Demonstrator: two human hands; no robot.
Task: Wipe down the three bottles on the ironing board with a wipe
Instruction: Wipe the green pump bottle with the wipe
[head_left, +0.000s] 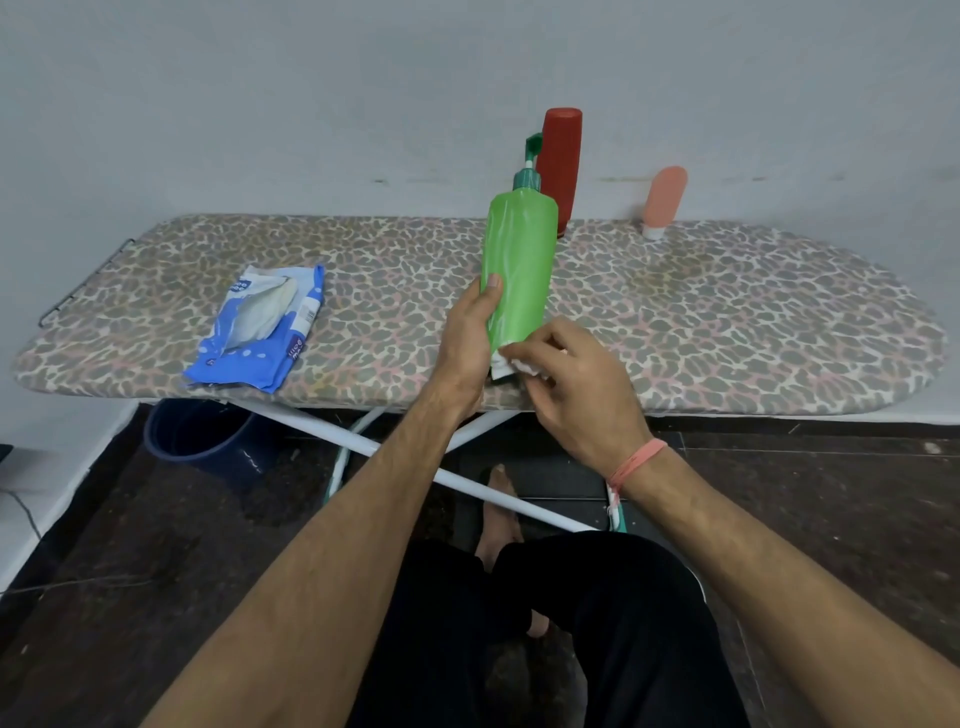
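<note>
Green pump bottle (518, 270) up off the ironing board (727, 322), tilted a bit, pump head toward 12 o'clock, dead centre of view. Left hand (470, 338) wraps its lower half from the 9 o'clock side, thumb flat on the front. Right hand (576, 384) at the bottle's base, approx 5 o'clock from the bottle's middle, fingers curled and pinching a white wipe (511, 366) against the bottom edge. Pink band on the right wrist.

Red bottle (560, 166) stands upright at the board's far edge, just behind the green one, at 12 o'clock. Pink tube (662, 200) stands cap-down further along at 2 o'clock, well apart from both. Blue wipes pack (260, 332) lies flat on the board at 9 o'clock, flap open w/ a wipe showing. Blue bucket (208, 436) on the floor under the board's left end.
</note>
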